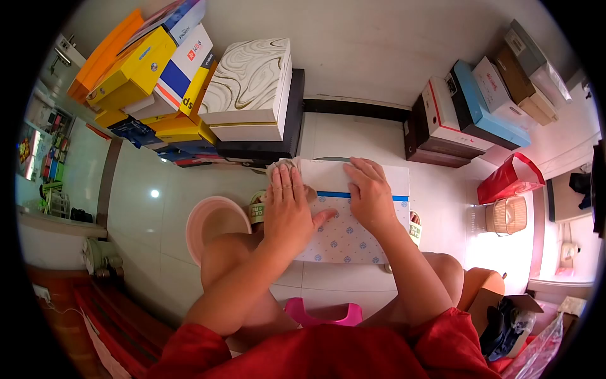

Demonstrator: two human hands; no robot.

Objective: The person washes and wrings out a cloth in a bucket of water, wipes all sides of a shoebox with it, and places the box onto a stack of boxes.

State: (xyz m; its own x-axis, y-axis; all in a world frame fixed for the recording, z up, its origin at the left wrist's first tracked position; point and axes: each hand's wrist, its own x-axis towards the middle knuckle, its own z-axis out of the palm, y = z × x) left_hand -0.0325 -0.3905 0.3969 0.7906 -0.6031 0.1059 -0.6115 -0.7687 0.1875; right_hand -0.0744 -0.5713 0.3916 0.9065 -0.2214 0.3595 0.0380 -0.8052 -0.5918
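Observation:
A white shoebox-like box (344, 237) with a blue stripe and small blue prints lies across in front of my knees. My left hand (287, 205) is on its left part, fingers together over a bunched greyish-beige cloth (309, 192). The cloth shows past the fingertips and beside the fingers; the rest is hidden under the hand. On the right part of the box rests my right hand (372, 197), fingers slightly bent and a little apart, nothing visible in them.
A pink bucket (197, 230) stands left of the box, and a pink plastic stool (323, 312) is below it. Stacked shoeboxes (249, 82) rise at the back left; more boxes (476, 110) stand at the back right. A red bag (510, 180) and a basket (507, 215) are at right.

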